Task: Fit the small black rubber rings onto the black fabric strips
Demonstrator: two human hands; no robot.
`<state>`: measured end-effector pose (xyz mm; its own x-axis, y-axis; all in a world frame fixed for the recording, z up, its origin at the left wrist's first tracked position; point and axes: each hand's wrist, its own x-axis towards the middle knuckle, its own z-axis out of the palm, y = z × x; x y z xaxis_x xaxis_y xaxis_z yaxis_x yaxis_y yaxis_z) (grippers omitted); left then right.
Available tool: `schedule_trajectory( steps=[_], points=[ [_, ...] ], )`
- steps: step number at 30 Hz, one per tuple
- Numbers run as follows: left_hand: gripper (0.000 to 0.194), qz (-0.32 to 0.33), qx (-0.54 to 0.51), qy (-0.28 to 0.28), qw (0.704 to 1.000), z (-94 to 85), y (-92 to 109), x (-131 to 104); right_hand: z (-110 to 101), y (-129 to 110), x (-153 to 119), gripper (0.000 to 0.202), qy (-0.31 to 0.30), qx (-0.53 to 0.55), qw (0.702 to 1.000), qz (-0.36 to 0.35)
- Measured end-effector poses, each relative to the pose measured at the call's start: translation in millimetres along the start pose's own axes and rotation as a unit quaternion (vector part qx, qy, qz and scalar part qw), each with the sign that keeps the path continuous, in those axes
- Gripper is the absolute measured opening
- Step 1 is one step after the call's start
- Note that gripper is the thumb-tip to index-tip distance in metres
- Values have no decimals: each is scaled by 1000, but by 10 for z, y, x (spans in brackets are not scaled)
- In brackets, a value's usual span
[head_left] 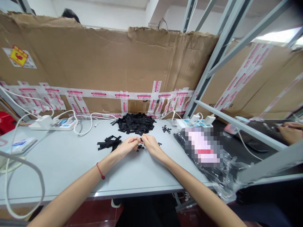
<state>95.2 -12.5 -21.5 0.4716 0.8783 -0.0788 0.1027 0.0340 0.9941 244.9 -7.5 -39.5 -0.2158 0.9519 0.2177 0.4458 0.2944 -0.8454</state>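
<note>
Black, flat, fabric-like strips (110, 142) lie left of the fingers. I see the left hand (129, 145), a red cord bracelet (100, 171) on its wrist, with fingertips pinched together at a tiny black piece (141, 139); strip or ring, I cannot tell. Beyond the fingers sits a heap of similar strips (136, 123). Small black rings (139, 147) lie just nearer than the fingertips. The right hand (152, 146) pinches that same piece; more rings (166, 129) lie farther right, beyond it.

Both hands (129, 146) (151, 145) pinched, close together
</note>
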Motion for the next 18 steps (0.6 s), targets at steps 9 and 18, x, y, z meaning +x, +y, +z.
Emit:
schedule_trajectory(
  steps=[9, 18],
  points=[
    [38, 2, 253, 47, 966, -167, -42, 48, -68, 24, 5, 24, -54, -52, 997, -19],
    [34, -8, 343, 69, 937, -265, 116, -9, -443, 10, 43, 24, -121, -215, 969, -19]
  ],
)
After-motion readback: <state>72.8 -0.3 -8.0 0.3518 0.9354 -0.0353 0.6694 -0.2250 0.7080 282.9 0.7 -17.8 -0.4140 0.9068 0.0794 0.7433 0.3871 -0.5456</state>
